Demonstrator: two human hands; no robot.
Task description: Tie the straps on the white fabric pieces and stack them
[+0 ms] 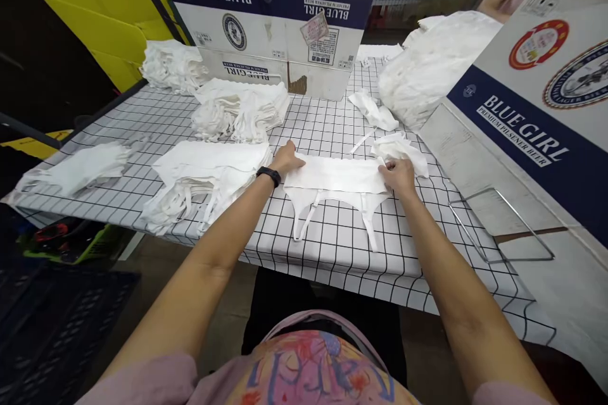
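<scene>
At the centre of the frame, a white strapped garment (337, 176) is laid flat on the checked tablecloth (332, 253). Its left end is pressed down by the left hand (287, 158), fingers held together. Its right end is pinched by the curled fingers of the right hand (399, 176). A stack of white garments (213, 164) is seen just left of it.

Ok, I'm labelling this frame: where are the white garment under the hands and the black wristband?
white garment (335, 174), head view, middle of its waistband.
black wristband (268, 175), head view, its top face.
</scene>
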